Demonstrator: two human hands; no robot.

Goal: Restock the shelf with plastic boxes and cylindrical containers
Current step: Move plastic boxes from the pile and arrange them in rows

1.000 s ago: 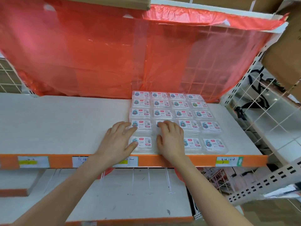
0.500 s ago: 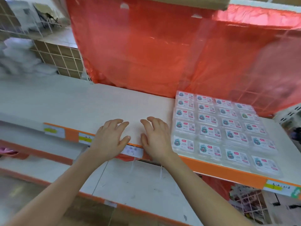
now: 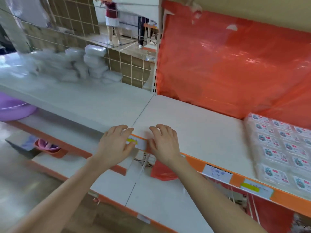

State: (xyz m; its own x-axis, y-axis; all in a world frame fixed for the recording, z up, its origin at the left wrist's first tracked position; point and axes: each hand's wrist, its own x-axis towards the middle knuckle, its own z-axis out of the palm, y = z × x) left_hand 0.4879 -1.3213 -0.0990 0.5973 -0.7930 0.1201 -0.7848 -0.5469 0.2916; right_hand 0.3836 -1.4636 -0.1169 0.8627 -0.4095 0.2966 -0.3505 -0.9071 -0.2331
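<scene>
Head view.
- Both hands empty, fingers loose and spread. Left hand [image 3: 116, 145] and right hand [image 3: 164, 145] side by side over front edge of shelf [image 3: 193, 125], middle of frame. Touching edge or not: cannot tell.
- Plastic boxes [image 3: 277, 148] lie in neat flat rows at right edge of frame, well apart from hands.
- Blurry pile of clear packs [image 3: 94, 64] upper left.
- Likely step: fetch more stock.
- Tip: set new ones tight beside rows, labels up, lined up with front edge.
</scene>
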